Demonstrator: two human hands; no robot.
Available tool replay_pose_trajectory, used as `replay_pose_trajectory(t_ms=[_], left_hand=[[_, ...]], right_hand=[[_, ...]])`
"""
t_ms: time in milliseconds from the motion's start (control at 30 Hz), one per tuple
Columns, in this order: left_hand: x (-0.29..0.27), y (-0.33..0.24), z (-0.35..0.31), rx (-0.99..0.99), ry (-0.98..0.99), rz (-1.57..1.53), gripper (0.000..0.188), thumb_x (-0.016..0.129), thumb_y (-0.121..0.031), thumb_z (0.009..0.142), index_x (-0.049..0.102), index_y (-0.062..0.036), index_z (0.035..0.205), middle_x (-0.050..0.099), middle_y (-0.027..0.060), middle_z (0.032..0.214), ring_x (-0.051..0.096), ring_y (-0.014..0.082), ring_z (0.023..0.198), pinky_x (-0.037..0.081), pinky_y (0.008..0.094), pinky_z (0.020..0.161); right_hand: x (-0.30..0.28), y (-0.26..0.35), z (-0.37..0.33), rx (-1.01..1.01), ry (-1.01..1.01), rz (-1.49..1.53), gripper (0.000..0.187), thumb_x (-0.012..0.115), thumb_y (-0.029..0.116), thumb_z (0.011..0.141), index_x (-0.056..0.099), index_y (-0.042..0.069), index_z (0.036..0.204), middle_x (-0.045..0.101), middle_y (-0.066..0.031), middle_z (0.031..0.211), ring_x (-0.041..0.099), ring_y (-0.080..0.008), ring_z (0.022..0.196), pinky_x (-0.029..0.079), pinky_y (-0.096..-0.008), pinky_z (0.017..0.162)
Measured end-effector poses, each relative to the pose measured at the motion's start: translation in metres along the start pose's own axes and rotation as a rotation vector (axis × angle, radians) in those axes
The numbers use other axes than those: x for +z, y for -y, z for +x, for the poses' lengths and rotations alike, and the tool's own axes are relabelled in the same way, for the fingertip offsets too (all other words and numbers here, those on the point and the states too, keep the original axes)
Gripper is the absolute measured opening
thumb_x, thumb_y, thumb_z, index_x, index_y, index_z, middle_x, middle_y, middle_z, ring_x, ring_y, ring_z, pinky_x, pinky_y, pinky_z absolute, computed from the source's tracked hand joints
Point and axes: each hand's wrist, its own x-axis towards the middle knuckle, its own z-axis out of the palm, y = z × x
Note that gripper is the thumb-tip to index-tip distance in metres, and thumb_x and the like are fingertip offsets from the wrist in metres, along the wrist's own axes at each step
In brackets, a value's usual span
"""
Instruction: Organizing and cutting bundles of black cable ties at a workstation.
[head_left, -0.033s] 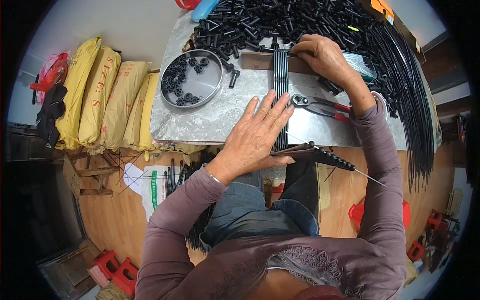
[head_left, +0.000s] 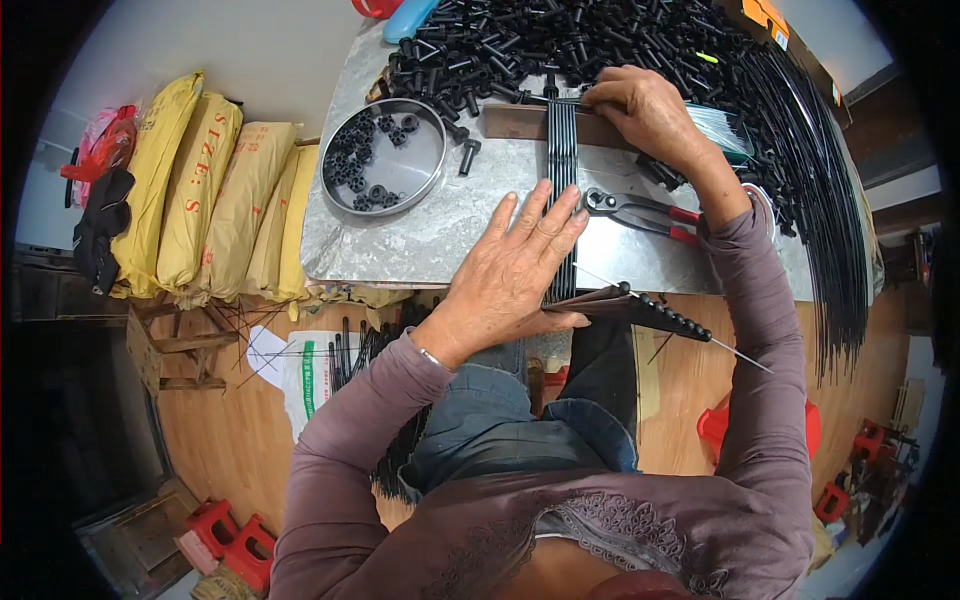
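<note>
A flat row of thin black rods (head_left: 562,130), like umbrella ribs, runs across the table toward me. My left hand (head_left: 513,272) lies palm down over their near part, fingers stretched out and thumb pointing right. At the rods' far end, the fingers of my right hand (head_left: 645,112) are pinched together; what they grip is hidden. Beyond my left thumb, black round beads (head_left: 670,315) sit in a line along a thin metal wire (head_left: 745,360) hanging past the table edge. Red-handled pincers (head_left: 640,215) lie to the right of the rods.
A round metal tray (head_left: 425,185) with small black ringed parts stands at left. A brown bar (head_left: 515,122) crosses under the rods. Behind lies a heap of black plastic pieces (head_left: 480,50); long black rods (head_left: 835,210) droop over the right edge. Yellow sacks (head_left: 165,190) lean at the left.
</note>
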Motion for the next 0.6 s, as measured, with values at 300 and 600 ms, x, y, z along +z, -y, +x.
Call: replay_pose_trajectory(t_ms=[300,600], left_hand=[[-0.003,0.0,-0.001,-0.025,0.003,-0.073,0.104,0.086,-0.034,0.053,0.038,-0.004,0.139,0.027,0.0173,0.151,0.024,0.0384,0.139,0.023,0.0521,0.113],[-0.002,0.001,-0.002,-0.023,-0.002,-0.077,0.105,0.087,-0.037,0.053,0.037,-0.0047,0.139,0.027,0.0165,0.151,0.024,0.0368,0.14,0.023,0.0516,0.113]], right_hand=[[0.003,0.013,0.009,0.128,0.072,-0.035,0.016,0.059,0.012,0.081,0.07,0.008,0.092,0.067,-0.0098,0.09,0.064,-0.0299,0.086,0.051,-0.0397,0.075],[0.004,0.017,0.005,0.224,0.048,0.03,0.018,0.058,0.012,0.082,0.071,0.008,0.094,0.068,-0.0097,0.092,0.066,-0.0287,0.086,0.051,-0.0391,0.076]])
